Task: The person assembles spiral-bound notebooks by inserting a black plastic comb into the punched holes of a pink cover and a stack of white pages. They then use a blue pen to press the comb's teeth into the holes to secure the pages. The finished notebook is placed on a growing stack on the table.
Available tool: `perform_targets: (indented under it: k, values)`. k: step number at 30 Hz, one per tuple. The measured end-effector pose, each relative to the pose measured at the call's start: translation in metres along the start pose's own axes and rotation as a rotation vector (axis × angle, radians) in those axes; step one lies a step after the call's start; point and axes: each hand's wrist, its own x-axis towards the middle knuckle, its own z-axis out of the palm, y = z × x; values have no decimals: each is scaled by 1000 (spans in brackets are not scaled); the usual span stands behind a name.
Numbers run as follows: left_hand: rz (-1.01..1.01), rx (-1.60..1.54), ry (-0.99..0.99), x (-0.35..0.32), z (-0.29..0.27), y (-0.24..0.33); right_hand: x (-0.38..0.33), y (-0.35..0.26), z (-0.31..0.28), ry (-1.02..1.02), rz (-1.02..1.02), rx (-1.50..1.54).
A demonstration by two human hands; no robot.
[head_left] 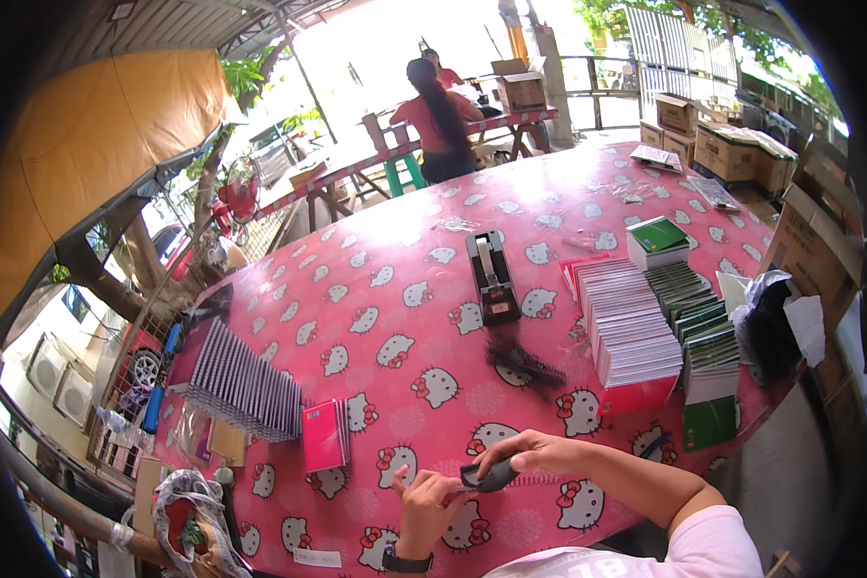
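1. While our right hand [530, 453] wraps its bent fingers around a dark, rounded object [497, 477], our left hand [427, 506] meets it at its left end, over the near side of the patterned pink tablecloth [385, 400] in the head view.
2. We see the left hand's fingers partly bent, one of them raised; whether they pinch anything, we cannot tell.
3. Just right of the dark, rounded object, we make out a thin spiral coil [537, 478].
4. Beyond our hands lie a black, bristly bundle [526, 365] and, farther off, a tape dispenser [496, 279].
5. To our right, a pink-and-white notebook row [629, 323] runs beside a green notebook row [698, 328]; to our left, a pink notebook [327, 436] lies just beside a dark notebook row [244, 378].
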Motion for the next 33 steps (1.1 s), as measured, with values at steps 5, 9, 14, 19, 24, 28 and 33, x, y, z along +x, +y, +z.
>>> perform_targets:
  k: [5, 9, 14, 19, 24, 28, 33]
  values:
    - [63, 94, -27, 15, -5, 19, -5, -4, -10, 288, 32, -469]
    - [64, 42, -88, 24, 7, 22, -12, 8, -32, 629, 11, -1386]
    - [67, 46, -70, 25, 5, 21, -22, 0, -25, 507, -80, -1484]
    - [59, 53, -20, 24, 8, 22, -36, -28, -4, 265, 458, -883]
    - [36, 33, -2, 21, 9, 23, -43, -26, 6, 288, 274, -824]
    - [39, 1, 2, 21, 8, 21, -41, -13, 5, 473, -148, -1216]
    - [23, -11, -30, 19, 5, 19, -41, -11, 2, 250, 258, -806]
